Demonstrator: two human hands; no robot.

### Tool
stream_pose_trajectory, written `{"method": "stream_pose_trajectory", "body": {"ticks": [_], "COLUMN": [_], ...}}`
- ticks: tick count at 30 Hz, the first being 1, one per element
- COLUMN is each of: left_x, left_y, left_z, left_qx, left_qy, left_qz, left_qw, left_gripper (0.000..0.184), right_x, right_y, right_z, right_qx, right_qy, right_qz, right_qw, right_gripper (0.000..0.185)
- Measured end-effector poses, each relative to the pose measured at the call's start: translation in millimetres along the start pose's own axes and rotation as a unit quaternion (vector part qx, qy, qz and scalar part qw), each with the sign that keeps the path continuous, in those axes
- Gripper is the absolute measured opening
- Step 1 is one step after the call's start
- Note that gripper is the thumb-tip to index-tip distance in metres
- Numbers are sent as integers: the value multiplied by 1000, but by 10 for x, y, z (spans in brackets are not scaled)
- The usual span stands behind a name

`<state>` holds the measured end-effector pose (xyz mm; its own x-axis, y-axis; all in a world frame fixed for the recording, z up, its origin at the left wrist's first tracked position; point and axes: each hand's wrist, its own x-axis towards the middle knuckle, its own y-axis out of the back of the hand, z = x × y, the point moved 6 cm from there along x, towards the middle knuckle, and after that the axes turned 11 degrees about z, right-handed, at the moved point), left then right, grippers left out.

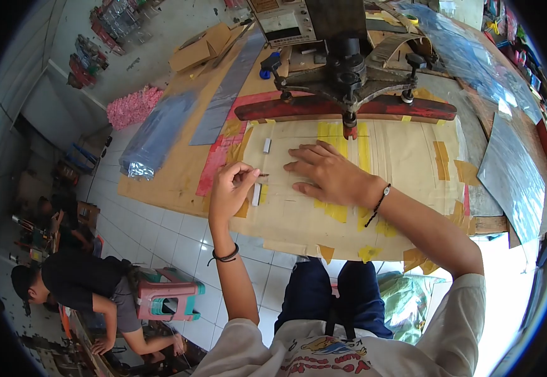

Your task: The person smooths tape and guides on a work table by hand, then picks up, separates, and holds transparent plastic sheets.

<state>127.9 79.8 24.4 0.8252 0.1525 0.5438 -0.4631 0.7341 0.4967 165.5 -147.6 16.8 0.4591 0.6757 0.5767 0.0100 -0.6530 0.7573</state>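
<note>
White shirt (374, 342); hands (330, 176) over taped sheet (405, 154), left fingertips (254, 173) pinched.

A brown tabletop (182, 187) spreads under the work, its left edge above white floor tiles. A tan sheet (280, 223) covers the middle, patched with yellow tape (335, 212), and two small white blocks (267, 146) lie on its left part, well apart from each other. A pink-red sheet (214, 164) shows past the tan one's left side. Farther left are a long grey strip (226, 94) and, along the edge, a roll of bluish clear plastic (159, 135). Folded cardboard (205, 49) lies toward the back. On the right is a clear plastic sheet (513, 179); glare makes its layers hard to separate.
</note>
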Motion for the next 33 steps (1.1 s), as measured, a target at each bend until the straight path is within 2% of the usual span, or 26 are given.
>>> {"method": "stream_pose_trajectory", "body": {"ticks": [6,9,12,19,27,33], "left_x": [-7,-8,-5,-2,9,8], "left_y": [16,19,21,51,-11,-29], "left_z": [-70,-106,-81,23,-11,-18], "left_qx": [-38,-48,-64,-68,-30,-35], "left_qy": [58,25,38,3,3,-26], "left_qz": [-12,9,4,0,-12,-7], "left_qw": [998,998,997,998,999,999], "left_gripper": [23,22,21,21,23,23], "right_x": [-2,6,8,56,36,1], "right_y": [-9,5,19,17,19,-91], "right_z": [14,12,3,-34,-40,-71], "right_qx": [-6,-4,-8,-5,-4,-107], "right_qy": [10,9,11,0,-5,2], "right_qz": [15,7,4,-16,-34,-103], "right_qw": [1000,1000,1000,1000,999,989], "right_gripper": [44,44,43,42,44,57]}}
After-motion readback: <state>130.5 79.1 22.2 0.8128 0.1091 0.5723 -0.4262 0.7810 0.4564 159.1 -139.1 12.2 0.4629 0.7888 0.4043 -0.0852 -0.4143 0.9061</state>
